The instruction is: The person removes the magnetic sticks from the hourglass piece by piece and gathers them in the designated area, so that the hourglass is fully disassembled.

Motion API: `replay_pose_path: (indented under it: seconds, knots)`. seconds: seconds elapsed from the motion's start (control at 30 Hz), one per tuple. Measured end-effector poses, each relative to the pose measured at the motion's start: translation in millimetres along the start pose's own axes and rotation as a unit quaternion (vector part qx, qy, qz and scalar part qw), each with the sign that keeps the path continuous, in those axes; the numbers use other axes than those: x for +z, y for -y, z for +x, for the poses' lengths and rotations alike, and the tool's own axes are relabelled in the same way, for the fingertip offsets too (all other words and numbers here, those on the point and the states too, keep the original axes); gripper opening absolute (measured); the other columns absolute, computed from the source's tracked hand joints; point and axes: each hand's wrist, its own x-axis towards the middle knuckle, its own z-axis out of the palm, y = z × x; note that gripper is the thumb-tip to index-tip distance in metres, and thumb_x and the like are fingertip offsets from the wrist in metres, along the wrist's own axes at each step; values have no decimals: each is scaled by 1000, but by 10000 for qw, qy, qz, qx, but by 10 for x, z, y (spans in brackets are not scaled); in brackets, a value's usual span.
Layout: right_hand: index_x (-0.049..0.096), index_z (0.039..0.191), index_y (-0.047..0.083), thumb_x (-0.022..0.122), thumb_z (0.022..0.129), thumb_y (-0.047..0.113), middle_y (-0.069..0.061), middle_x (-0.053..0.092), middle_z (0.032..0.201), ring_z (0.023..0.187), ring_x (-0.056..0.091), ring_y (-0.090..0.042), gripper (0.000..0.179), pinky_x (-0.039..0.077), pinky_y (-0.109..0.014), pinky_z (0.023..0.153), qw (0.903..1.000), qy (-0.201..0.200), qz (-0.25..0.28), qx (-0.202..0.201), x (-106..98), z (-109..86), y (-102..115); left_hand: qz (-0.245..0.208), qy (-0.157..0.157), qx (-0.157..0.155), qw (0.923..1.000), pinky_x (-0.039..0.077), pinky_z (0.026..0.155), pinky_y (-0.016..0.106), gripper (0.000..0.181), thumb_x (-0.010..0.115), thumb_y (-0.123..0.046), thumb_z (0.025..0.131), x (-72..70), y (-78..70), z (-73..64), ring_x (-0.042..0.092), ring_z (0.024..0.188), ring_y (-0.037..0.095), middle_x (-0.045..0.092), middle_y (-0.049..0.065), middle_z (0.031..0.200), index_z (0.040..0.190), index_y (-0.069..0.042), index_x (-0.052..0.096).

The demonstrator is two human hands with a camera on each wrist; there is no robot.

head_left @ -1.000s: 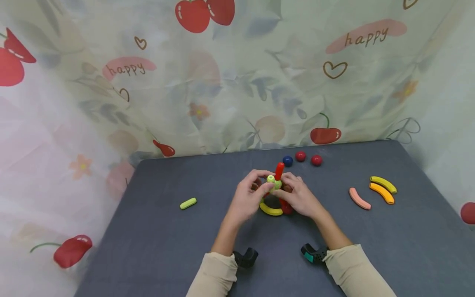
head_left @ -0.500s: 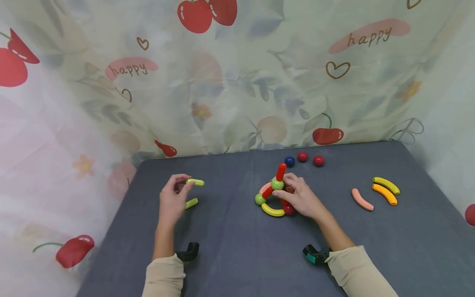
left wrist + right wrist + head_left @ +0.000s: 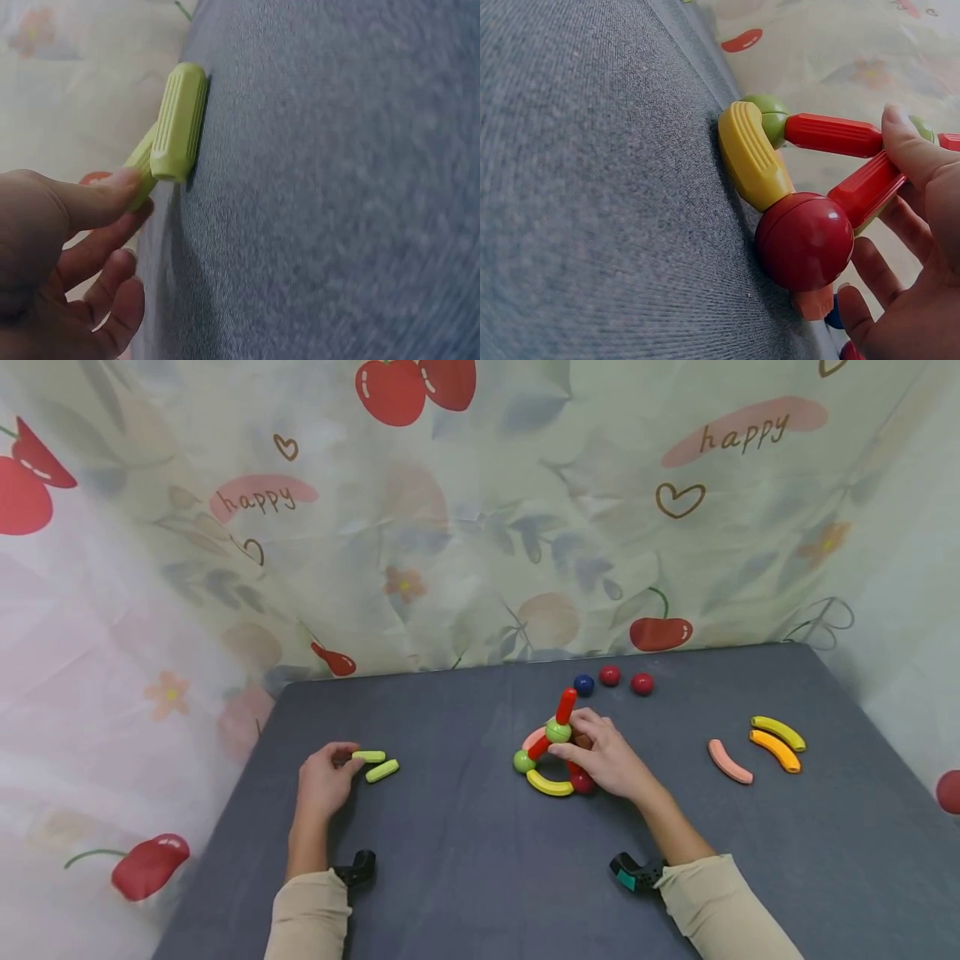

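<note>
In the head view my left hand (image 3: pixel 322 781) is low over the left of the table, pinching a light green rod (image 3: pixel 371 757) between thumb and fingers. A second light green rod (image 3: pixel 178 124) lies on the table right beside it. My right hand (image 3: pixel 603 752) holds a ball-and-rod model, thumb across its red rods (image 3: pixel 870 187) near the top, fingers behind. Its base shows a yellow curved rod (image 3: pixel 550 784), a dark red ball (image 3: pixel 804 241), a green ball (image 3: pixel 524 762) and a pink curved rod (image 3: pixel 534 739). A red rod (image 3: pixel 566 706) sticks up from the top green ball (image 3: pixel 558 731).
Behind the model lie a blue ball (image 3: pixel 583 685) and two red balls (image 3: pixel 642 684). To the right are a pink curved rod (image 3: pixel 729 762), an orange one (image 3: pixel 776 752) and a yellow one (image 3: pixel 779 734). A printed cloth (image 3: pixel 480 568) hangs at the table's back edge.
My left hand has left the model, carrying a light green rod leftward, then lowered it beside the other green rod. My right hand keeps its grip on the model.
</note>
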Motion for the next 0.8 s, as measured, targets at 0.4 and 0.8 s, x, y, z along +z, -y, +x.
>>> replay_pose_path:
  seconds: [0.4, 0.8]
  knots:
    - [69, 121, 21, 72, 94, 43, -1, 60, 128, 113, 46, -29, 35, 40, -40, 89, 10000, -9, 12, -52, -6, 7, -1, -1171, -170, 756, 9901, 49, 79, 34, 35, 71, -33, 97, 90, -641, -176, 61, 107, 22, 70, 5, 128, 128, -17, 68]
    - [70, 122, 21, 72, 95, 37, -3, 60, 130, 115, 46, -28, 32, 37, -42, 93, 9996, -55, 200, -215, 14, -3, -28, -2112, 952, 2473, 9408, 53, 85, 34, 33, 73, -38, 94, 917, -2086, -473, 60, 100, 15, 71, -6, 120, 125, -28, 67]
